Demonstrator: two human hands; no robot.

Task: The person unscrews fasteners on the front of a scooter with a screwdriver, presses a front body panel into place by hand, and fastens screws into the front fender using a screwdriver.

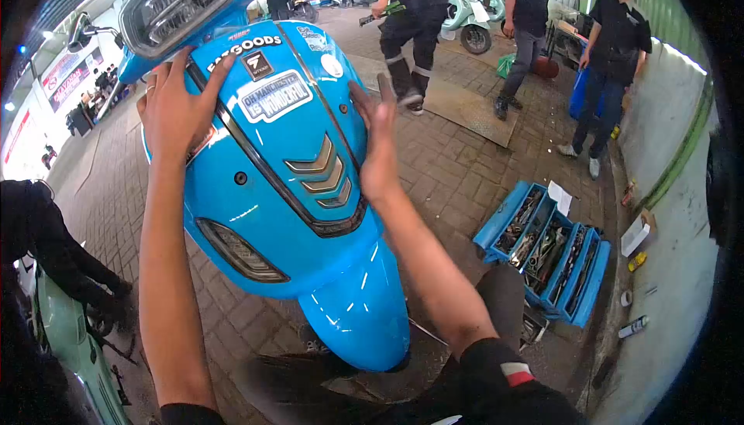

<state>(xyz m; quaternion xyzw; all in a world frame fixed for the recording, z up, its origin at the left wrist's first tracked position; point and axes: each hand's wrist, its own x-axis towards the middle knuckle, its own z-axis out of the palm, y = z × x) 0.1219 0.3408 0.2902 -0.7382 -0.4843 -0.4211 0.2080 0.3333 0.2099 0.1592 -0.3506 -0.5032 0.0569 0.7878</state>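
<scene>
Both hands spread on blue scooter front

Lower left of frame: pale green scooter, part cut off. Then left hand, upper left of centre: fingers and thumb splayed, laid on the front panel, not closed round anything. Panel sits mid-frame, headlight above, front fender below. Right hand, just right of centre: open, fingers extended, palm side against the panel's right edge. Opposed hands look placed to steady it from both sides; can't tell how hard they press. Right of frame: toolbox on the floor, trays fanned out, probably for easy reach from here.
</scene>
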